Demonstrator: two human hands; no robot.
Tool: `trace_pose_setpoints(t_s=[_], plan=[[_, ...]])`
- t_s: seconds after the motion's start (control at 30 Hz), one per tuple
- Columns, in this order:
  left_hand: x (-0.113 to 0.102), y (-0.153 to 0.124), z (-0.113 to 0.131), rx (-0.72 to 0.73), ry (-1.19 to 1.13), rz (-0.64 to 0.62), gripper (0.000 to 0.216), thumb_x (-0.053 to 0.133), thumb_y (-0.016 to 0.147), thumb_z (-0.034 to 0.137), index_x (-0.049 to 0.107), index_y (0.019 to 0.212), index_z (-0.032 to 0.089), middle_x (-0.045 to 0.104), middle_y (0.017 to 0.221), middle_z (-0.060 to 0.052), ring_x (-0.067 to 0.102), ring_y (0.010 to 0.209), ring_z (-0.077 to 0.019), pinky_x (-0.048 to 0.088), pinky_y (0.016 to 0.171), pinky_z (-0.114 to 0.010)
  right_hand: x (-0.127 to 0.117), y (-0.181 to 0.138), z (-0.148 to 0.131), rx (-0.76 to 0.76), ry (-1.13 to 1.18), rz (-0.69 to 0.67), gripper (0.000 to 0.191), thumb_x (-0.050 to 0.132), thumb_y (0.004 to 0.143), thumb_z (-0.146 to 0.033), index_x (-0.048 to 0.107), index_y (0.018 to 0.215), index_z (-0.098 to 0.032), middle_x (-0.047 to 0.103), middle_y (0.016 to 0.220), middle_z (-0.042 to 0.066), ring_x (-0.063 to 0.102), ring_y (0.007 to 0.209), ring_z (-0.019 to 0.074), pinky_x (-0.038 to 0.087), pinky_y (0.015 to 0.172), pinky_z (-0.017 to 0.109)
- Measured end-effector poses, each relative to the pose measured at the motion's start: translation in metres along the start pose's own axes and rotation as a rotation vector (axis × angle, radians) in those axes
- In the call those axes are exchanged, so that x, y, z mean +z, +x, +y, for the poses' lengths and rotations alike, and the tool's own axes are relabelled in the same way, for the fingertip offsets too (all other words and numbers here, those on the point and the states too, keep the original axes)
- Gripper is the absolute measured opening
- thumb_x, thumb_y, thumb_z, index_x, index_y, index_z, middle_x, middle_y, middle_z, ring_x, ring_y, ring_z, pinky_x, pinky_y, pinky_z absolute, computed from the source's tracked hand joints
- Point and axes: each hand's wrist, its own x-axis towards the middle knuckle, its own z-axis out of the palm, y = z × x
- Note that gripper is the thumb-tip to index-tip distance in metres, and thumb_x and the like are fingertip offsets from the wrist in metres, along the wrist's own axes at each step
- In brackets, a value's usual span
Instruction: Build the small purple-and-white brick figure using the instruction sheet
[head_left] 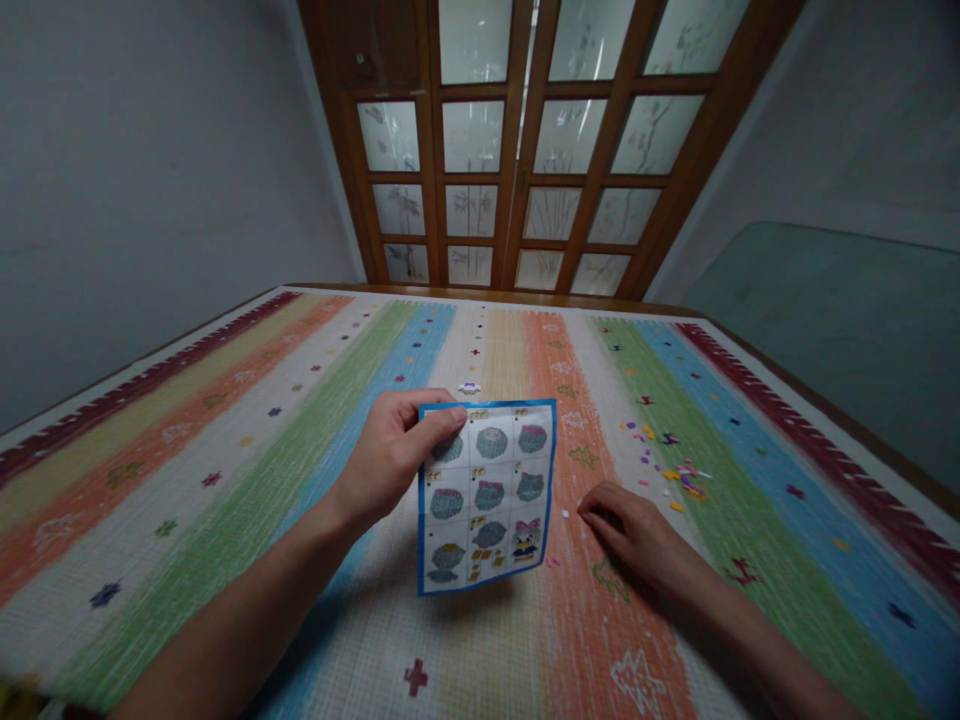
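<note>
Instruction sheet up in my left hand, right hand down among the loose bits.

I pinch the blue-bordered instruction sheet (487,495) at its upper left corner between thumb and fingers of my left hand (390,455), closed on the paper. It stands tilted up off the striped tablecloth (225,480) at the centre of the frame, so its grid of build pictures faces me and I can read it. My right hand (634,530) rests palm down on the cloth just right of the sheet, fingers loosely curled and holding nothing, fingertips near a few tiny white pieces (564,514). The scatter of small coloured pieces (675,465) lies a little further toward the right of the frame, within reach. One small white piece (469,387) sits just above the sheet's top edge.
</note>
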Motion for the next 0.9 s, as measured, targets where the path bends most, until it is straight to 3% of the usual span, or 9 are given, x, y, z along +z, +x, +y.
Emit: trace_pose_setpoints(t_s=[0.37,0.7,0.9], plan=[[0.0,-0.001,0.0,0.014,-0.007,0.006,0.026,0.058,0.073,0.028,0.05,0.051,0.015,0.039,0.043,0.007,0.031,0.037,-0.0047,0.022,0.035,-0.018,0.001,0.0,0.002,-0.001,-0.005,0.005,0.017,0.044,0.085,-0.024,0.058,0.077,-0.018,0.064,0.078,0.007,0.06,0.073,0.0185,0.046,0.067,0.029],[-0.001,0.0,-0.003,0.02,-0.021,0.003,0.024,0.057,0.074,0.026,0.052,0.054,0.015,0.043,0.044,0.007,0.035,0.037,-0.0044,0.024,0.034,-0.017,-0.007,0.0,0.001,0.039,0.103,-0.1,0.019,0.047,0.082,-0.026,0.063,0.075,-0.018,0.066,0.078,0.008,0.061,0.074,0.0191,0.046,0.07,0.031],[-0.002,0.001,-0.003,0.026,-0.007,0.013,0.024,0.056,0.074,0.026,0.051,0.053,0.015,0.042,0.044,0.007,0.034,0.036,-0.0042,0.023,0.034,-0.017,-0.016,0.0,0.005,0.107,0.179,-0.029,0.024,0.048,0.083,-0.034,0.065,0.077,-0.018,0.068,0.078,0.009,0.062,0.072,0.0204,0.047,0.067,0.032]])
